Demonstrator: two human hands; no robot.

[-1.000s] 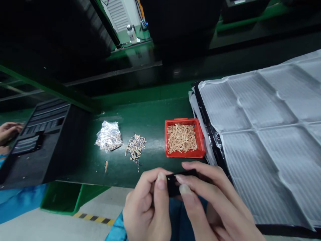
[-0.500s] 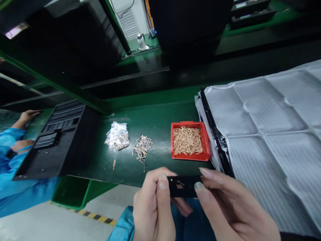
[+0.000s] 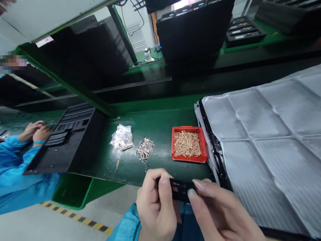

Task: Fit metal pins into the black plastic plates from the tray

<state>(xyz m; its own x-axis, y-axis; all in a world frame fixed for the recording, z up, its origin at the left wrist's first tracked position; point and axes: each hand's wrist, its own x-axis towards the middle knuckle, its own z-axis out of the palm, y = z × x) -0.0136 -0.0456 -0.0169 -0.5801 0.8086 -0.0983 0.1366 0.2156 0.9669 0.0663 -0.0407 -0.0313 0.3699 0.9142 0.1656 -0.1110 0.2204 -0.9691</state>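
Between my two hands is a small black rectangular part (image 3: 180, 190) with a small opening near its left side. My left hand (image 3: 159, 204) pinches its left end between thumb and fingers. At the right end, the thumb and forefinger of my right hand (image 3: 215, 207) close on the same part. Beyond my hands stands a red tray (image 3: 189, 160) filled with thin tan strips (image 3: 187, 144). To its left lie a loose pile of small metal pieces (image 3: 145, 149) and some clear plastic bags (image 3: 122, 138) with small pieces inside.
Stacked trays under white padded sheeting (image 3: 265, 144) fill the right side. At the left, a black box (image 3: 60, 154) stands near a co-worker's hands (image 3: 37, 132) and blue sleeves. A green bin (image 3: 72, 190) sits below the table edge. A green post (image 3: 65, 82) slants across the left.
The black part has tilted in my hands, its right end now lower. My view has shifted up slightly. The co-worker's hands have come together by the black box.
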